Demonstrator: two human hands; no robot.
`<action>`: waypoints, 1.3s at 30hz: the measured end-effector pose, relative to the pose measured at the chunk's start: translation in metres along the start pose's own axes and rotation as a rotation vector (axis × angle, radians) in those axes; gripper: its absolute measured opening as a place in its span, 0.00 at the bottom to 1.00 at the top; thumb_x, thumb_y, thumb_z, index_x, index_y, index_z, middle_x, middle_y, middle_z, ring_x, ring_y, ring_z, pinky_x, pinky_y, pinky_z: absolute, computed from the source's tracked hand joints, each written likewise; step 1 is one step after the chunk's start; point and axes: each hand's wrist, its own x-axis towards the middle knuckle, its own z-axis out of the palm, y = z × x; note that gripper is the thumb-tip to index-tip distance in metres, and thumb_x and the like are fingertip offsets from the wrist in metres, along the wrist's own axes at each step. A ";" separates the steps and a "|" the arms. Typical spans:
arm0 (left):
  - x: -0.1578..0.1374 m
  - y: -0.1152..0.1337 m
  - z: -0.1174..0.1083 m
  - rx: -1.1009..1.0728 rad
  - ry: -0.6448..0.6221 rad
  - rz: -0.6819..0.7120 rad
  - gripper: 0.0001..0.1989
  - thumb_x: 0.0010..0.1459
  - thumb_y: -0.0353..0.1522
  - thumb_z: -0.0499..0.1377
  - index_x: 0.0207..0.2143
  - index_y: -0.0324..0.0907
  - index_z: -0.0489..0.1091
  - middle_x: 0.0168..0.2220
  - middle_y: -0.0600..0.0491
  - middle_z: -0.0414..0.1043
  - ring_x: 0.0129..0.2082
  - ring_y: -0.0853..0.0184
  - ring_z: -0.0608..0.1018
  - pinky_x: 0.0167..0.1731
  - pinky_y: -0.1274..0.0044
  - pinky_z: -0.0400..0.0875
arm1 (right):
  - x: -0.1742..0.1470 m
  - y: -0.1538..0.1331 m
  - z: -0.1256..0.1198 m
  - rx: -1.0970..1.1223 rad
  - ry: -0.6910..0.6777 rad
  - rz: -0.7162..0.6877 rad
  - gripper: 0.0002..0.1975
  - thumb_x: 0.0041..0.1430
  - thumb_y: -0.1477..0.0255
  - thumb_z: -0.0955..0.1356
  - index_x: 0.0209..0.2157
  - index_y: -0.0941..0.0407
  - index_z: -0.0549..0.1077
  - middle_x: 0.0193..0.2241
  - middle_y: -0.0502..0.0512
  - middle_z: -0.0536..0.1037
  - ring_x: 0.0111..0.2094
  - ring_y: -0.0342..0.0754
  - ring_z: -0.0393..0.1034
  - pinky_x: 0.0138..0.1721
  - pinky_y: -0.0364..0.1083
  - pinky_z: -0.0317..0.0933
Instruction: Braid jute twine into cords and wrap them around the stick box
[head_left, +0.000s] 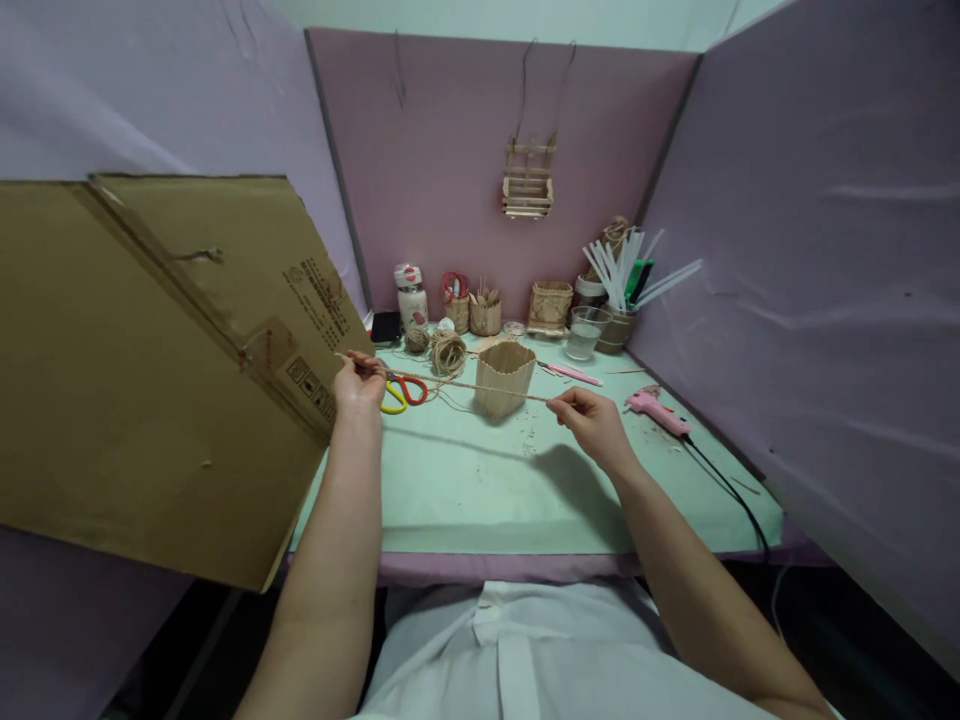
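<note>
Fingers of the left hand (360,380) and right hand (590,422) pinch a length of jute twine (450,382), stretched above the green tablecloth (487,495). The twine passes before an upright wooden-stick container (507,381).

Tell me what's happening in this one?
A person's left hand and right hand hold a length of twine between them, nearly straight, above the green table. In this view it crosses in front of an open-topped container. Scissors lie near the left hand; a pink glue gun lies farther right.
</note>
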 end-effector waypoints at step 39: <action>-0.090 -0.080 -0.003 1.224 -0.975 -0.430 0.13 0.47 0.39 0.60 0.30 0.38 0.71 0.23 0.55 0.67 0.21 0.75 0.66 0.21 0.81 0.56 | 0.001 0.005 0.062 0.041 -0.065 -0.020 0.16 0.53 0.60 0.64 0.21 0.57 0.68 0.18 0.49 0.66 0.23 0.42 0.58 0.26 0.42 0.53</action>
